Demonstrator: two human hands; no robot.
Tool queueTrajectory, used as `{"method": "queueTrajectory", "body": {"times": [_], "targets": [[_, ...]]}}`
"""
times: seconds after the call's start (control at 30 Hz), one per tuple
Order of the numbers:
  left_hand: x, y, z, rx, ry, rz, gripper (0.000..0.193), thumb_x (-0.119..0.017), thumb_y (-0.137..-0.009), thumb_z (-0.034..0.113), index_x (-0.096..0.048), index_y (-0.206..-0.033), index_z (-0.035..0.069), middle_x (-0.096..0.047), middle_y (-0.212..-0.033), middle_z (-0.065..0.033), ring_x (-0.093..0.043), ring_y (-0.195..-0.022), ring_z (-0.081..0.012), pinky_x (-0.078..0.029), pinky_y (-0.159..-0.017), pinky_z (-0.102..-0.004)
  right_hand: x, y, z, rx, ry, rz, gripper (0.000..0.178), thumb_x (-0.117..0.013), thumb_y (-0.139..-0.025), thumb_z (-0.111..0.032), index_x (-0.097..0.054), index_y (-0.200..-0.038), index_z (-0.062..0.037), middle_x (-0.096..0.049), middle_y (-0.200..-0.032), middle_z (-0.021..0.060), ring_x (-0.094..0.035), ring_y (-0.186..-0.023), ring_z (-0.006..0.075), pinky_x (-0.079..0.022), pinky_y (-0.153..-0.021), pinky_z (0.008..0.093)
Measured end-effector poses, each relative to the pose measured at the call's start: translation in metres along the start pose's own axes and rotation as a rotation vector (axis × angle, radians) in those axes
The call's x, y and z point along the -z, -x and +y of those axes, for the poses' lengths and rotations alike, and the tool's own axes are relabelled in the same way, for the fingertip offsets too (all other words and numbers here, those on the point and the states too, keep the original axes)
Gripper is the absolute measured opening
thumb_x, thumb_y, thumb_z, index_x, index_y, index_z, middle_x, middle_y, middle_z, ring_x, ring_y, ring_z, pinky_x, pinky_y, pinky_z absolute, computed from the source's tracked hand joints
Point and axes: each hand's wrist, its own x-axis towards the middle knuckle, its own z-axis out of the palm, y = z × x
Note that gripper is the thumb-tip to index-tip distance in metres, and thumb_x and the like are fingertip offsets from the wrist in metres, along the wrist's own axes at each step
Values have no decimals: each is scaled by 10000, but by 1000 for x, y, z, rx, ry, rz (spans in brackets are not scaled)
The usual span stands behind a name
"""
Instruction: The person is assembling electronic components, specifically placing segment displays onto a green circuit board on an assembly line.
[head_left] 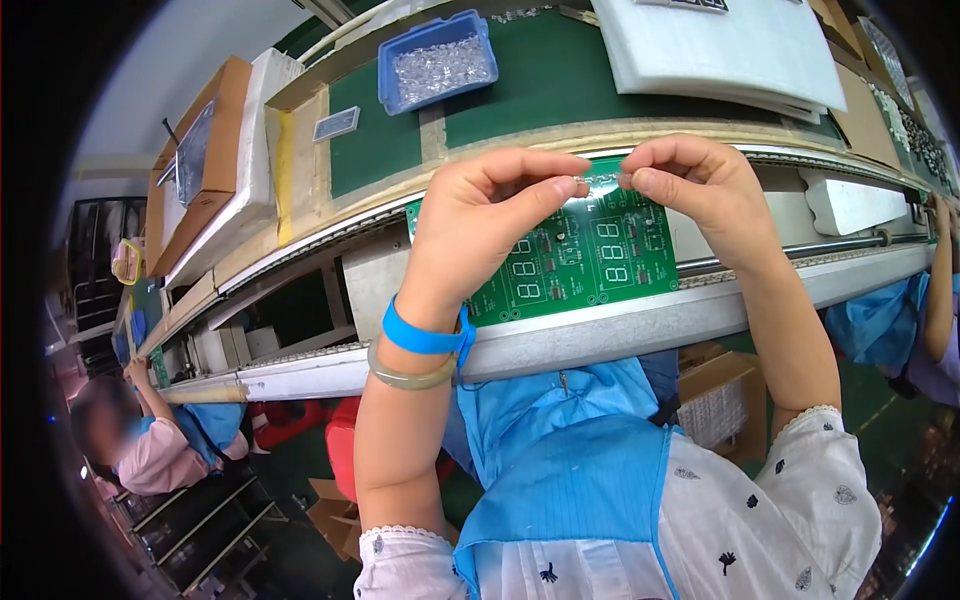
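So the blue tray [386,75] of loose clear bits sits up ahead, off to the left. My left hand [465,215] has thumb and index pinching a tiny clear part [583,187], right over the top edge of the green circuit board [575,265]. Right hand [715,200]: thumb and index nearly meet beside it, can't tell what's between them. Looks like a fiddly part-handling step to me; next move probably calls for a light, steady touch.

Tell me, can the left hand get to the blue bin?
Probably yes: the blue bin is open on top, and nothing seems to stand between it and the left hand.
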Motion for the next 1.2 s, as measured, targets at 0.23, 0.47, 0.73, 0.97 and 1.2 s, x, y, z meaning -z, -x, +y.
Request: {"method": "queueTrajectory", "body": {"times": [0.23, 0.47, 0.73, 0.97, 1.2], "targets": [[3, -1, -4, 17, 47, 13, 167, -723, -936, 50, -705, -1092, -8, -755, -992, -90, -723, -959, -144, -554, -849, -238, -2, 0, 0, 2, -38, 1, 198, -754, -939, -165, -754, -1064, -11, -748, -961, 42, -686, -897, 108, -547, -821, 250], [1, 2, -5, -12, -2, 55, 143, -709, -949, 50, -715, -1075, -16, -752, -989, -78, -714, -940, -130, -558, -838, -240, -3, 0, 2, -19, -19, 21, 206, -765, -936, -184, -758, -1053, -14, -736, -931, 24, -668, -865, 95, -535, -791, 239], [1, 4, -7, -48, -59, 84, 138, -720, -941, 58, -744, -1063, -1, -739, -962, -21, -661, -871, -68, -531, -788, -211, -5, 1, 2, 21, 55, 37, 204, -769, -930, -180, -762, -1044, -10, -722, -899, 20, -652, -839, 83, -528, -763, 232], [-1, 5, -6, -41, -92, 96, 144, -730, -932, 61, -755, -1066, 11, -730, -945, -3, -635, -840, -55, -522, -755, -209, -5, 2, 2, 27, 79, 54, 195, -766, -926, -165, -762, -1037, -4, -716, -892, 16, -644, -826, 79, -521, -757, 226], [-2, 5, -5, -59, -290, 108, 131, -726, -921, 21, -746, -1047, -11, -736, -974, -27, -661, -875, -80, -531, -791, -220, -3, 1, 3, 66, 185, 68, 190, -766, -919, -168, -766, -1017, -5, -721, -899, 26, -652, -838, 93, -527, -768, 245]]}}
